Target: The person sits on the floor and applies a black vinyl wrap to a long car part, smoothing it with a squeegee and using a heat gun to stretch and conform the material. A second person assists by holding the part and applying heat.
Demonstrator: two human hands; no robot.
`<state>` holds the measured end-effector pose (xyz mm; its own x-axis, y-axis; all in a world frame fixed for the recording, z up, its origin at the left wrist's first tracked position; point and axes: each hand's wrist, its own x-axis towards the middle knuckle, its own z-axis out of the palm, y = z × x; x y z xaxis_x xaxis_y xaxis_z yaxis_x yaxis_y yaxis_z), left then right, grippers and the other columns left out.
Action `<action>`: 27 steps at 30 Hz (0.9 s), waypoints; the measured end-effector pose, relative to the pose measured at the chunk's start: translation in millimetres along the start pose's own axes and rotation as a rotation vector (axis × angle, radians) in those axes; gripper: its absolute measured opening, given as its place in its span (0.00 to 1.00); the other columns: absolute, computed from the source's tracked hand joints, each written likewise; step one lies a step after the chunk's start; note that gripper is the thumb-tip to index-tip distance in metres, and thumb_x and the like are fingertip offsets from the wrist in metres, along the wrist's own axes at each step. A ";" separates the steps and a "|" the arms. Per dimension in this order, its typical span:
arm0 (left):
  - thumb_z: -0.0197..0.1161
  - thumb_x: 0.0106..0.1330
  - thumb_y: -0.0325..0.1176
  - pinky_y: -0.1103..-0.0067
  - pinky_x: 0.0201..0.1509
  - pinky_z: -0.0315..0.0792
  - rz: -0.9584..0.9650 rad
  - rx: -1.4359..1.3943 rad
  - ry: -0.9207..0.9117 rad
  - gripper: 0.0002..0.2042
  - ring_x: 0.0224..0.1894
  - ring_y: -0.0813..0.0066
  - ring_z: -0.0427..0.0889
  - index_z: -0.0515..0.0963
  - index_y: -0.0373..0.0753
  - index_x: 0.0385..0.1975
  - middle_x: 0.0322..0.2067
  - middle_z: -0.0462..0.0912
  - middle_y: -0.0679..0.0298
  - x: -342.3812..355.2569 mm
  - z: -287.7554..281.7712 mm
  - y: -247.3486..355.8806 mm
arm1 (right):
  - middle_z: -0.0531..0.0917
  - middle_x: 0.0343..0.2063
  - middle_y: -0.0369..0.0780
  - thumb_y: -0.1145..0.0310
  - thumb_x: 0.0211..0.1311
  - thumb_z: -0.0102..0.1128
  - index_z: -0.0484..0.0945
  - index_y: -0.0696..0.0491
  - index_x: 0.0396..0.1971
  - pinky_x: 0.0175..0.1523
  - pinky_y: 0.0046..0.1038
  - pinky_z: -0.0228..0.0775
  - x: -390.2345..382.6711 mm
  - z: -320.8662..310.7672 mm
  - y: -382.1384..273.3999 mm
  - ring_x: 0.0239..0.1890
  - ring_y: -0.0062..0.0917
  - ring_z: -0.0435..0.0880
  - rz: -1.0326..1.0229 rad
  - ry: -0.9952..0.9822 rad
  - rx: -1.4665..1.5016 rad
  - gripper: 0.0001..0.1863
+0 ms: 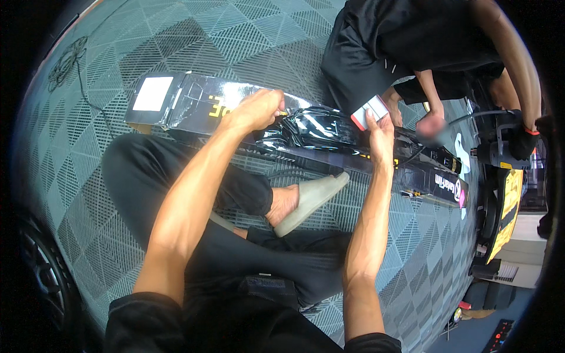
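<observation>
A long, dark cardboard box (197, 94) with a white label lies open across the floor in front of me, glossy black plastic wrapping (312, 126) along its middle. My left hand (262, 109) is closed at the near side of that wrapping, gripping something small that I cannot make out. My right hand (378, 126) holds a small flat card (365, 112), pale grey with a red edge, thumb across its face, above the box's right half. My legs and one grey slip-on shoe (309, 203) are below the box.
A co-worker in black (388, 35) crouches at upper right, bare feet and arms by the box. A coiled cord (67, 62) lies at upper left on the tiled floor (182, 47). A wheel (44, 270) is at lower left; a yellow panel (503, 220) and dark equipment stand at right.
</observation>
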<state>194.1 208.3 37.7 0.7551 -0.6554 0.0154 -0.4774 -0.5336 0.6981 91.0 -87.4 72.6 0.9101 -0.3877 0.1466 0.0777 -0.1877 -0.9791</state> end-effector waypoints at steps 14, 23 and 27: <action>0.64 0.62 0.23 0.69 0.54 0.78 0.035 -0.142 -0.155 0.10 0.49 0.61 0.85 0.84 0.34 0.43 0.41 0.87 0.52 12.6 -8.0 -24.6 | 0.83 0.50 0.37 0.71 0.71 0.58 0.72 0.59 0.57 0.61 0.23 0.65 4.5 0.5 1.3 0.51 0.19 0.79 0.013 -0.036 0.048 0.17; 0.71 0.59 0.26 0.71 0.49 0.76 0.094 -0.207 -0.326 0.08 0.42 0.66 0.84 0.83 0.36 0.38 0.36 0.87 0.61 32.6 -6.1 -35.6 | 0.83 0.48 0.35 0.72 0.71 0.58 0.73 0.58 0.56 0.59 0.22 0.67 1.3 1.6 -1.3 0.49 0.17 0.79 0.029 -0.038 0.066 0.16; 0.70 0.59 0.26 0.72 0.47 0.75 0.157 -0.222 -0.462 0.07 0.40 0.68 0.84 0.83 0.36 0.36 0.34 0.86 0.61 49.6 -9.1 -37.7 | 0.83 0.49 0.36 0.71 0.71 0.58 0.73 0.58 0.56 0.59 0.22 0.66 2.4 1.9 -0.9 0.49 0.17 0.79 0.024 -0.024 0.009 0.17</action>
<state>253.6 200.8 18.7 0.3824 -0.9117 -0.1501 -0.4240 -0.3175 0.8482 94.0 -86.5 73.6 0.9212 -0.3703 0.1195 0.0592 -0.1701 -0.9836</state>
